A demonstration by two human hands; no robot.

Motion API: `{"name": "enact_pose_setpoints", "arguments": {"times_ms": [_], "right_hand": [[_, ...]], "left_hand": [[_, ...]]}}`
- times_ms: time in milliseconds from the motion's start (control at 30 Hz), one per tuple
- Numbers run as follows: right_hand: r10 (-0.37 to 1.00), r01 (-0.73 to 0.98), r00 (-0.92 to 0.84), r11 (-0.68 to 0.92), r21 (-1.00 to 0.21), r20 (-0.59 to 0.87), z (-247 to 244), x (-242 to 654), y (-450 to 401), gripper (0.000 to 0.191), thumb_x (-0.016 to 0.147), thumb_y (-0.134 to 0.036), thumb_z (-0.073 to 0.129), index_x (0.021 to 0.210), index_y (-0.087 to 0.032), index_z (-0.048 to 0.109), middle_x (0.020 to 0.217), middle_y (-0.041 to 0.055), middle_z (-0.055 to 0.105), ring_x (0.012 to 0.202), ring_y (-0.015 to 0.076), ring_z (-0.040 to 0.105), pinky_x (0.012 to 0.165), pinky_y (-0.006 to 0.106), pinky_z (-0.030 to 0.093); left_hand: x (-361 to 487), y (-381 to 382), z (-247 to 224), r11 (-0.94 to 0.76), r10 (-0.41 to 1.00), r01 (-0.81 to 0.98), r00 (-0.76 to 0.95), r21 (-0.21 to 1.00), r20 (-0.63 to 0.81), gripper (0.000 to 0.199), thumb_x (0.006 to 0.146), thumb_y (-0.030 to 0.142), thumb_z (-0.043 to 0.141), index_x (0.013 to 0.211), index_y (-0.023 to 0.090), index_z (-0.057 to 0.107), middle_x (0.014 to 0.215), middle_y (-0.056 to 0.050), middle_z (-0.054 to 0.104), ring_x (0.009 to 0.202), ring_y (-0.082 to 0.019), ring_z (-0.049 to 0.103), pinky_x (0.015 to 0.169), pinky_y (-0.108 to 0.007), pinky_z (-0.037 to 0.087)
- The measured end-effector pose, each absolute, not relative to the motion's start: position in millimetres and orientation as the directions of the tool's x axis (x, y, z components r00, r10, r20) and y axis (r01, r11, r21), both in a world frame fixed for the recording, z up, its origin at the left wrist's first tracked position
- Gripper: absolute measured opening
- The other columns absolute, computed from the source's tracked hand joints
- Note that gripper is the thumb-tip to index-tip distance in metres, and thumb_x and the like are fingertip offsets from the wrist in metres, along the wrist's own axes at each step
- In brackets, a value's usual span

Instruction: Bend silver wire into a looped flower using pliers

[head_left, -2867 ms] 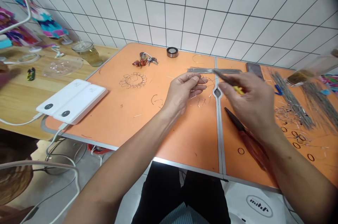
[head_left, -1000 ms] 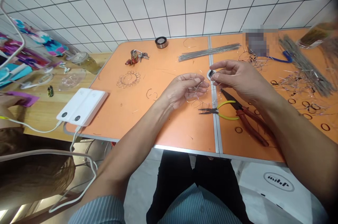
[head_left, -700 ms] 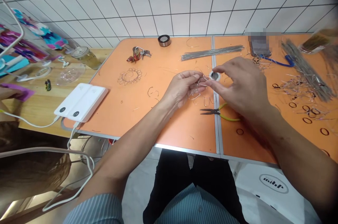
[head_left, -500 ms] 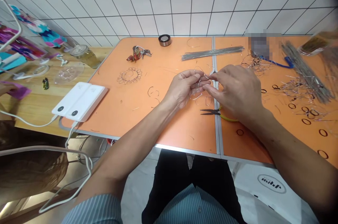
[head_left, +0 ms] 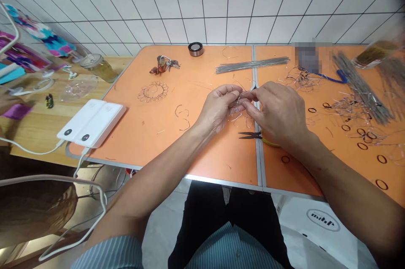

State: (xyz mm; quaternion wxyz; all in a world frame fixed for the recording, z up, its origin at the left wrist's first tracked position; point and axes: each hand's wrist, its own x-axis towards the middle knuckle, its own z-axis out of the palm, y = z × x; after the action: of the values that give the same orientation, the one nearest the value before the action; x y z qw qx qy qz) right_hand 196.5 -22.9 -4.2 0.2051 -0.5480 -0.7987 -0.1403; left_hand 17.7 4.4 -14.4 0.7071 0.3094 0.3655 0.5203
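well, a light tangle of thin wire between two hands, just left of the tabletop seam

the orange tabletop (head_left: 202, 159) is smooth and flat, edged in metal, and a grey metal seam (head_left: 261, 163) splits it. right of that seam, far back, lies a thick bundle of straight grey wires (head_left: 363, 87); a slimmer bundle of bright wires (head_left: 252, 65) rests across the seam's far stretch. well left of the seam sits a hard, glossy white block (head_left: 95, 123) with round dark dials.

the left hand (head_left: 218, 106) is left of the seam, its thumb and forefinger pinching the wire piece (head_left: 238, 103), the other fingers lying straight behind it. the right hand (head_left: 276, 110) reaches over the seam, thumb and forefinger curved in close to the same wire; whether their tips actually pinch it i cannot tell. pliers (head_left: 249, 135) with dark, tapering metal noses and yellow handles lie over the seam, partly behind the right hand.

the wire piece should be nearly weightless, springy yet easily bent; its smooth strands may slip, and any cut ends could prick. best hold, i judge: a light pinch where strands cross, sparing the open curves. well left of the seam, a looped wire ring (head_left: 153, 91) shows petal-like curves. smallest, right of the seam, are thin dark rings (head_left: 377, 184).
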Motion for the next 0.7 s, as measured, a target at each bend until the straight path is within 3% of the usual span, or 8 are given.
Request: {"name": "enact_pose_setpoints", "arguments": {"times_ms": [200,433,567,700], "right_hand": [[0.798,0.921,-0.326,0.389,-0.021,0.507,-2.5,194.1,-25.4,0.028,0.113,-0.043,0.064,0.108,-0.023,0.083,0.102,0.0117,0.082,0.093,0.0301,0.072,0.081,0.042,0.043],[0.764,0.886,-0.122,0.371,-0.277,0.633,15.0,218.5,-20.4,0.012,0.105,-0.033,0.072,0.113,-0.027,0.080,0.113,0.0093,0.085,0.100,0.0315,0.077,0.085,0.046,0.054],[0.791,0.894,-0.143,0.361,-0.266,0.594,14.9,224.4,-17.4,0.012,0.106,-0.037,0.074,0.113,-0.031,0.081,0.116,0.0098,0.086,0.109,0.0355,0.077,0.083,0.048,0.056],[0.820,0.908,-0.145,0.332,-0.255,0.553,11.1,223.1,-16.5,0.012,0.105,-0.038,0.075,0.110,-0.031,0.083,0.111,0.0085,0.085,0.096,0.0329,0.076,0.078,0.048,0.053]], "left_hand": [[16.0,3.9,-15.2,0.232,0.970,-0.473,0.174,0.850,-0.168,0.014,0.098,0.008,0.076,0.088,0.016,0.072,0.083,-0.003,0.081,0.075,-0.013,0.079,0.076,-0.025,0.064],[10.7,3.6,-8.1,0.235,0.969,-0.435,0.173,0.869,-0.175,0.009,0.096,0.009,0.071,0.094,0.018,0.070,0.097,-0.007,0.088,0.076,-0.013,0.080,0.078,-0.026,0.062],[9.3,2.3,-6.6,0.208,0.973,-0.420,0.183,0.884,-0.142,0.010,0.091,0.010,0.072,0.093,0.019,0.069,0.095,-0.005,0.087,0.076,-0.013,0.079,0.078,-0.026,0.060],[7.8,3.4,-8.9,0.199,0.969,-0.396,0.218,0.896,-0.119,0.010,0.087,0.014,0.075,0.092,0.020,0.069,0.094,-0.004,0.087,0.076,-0.013,0.078,0.078,-0.026,0.059]]}}
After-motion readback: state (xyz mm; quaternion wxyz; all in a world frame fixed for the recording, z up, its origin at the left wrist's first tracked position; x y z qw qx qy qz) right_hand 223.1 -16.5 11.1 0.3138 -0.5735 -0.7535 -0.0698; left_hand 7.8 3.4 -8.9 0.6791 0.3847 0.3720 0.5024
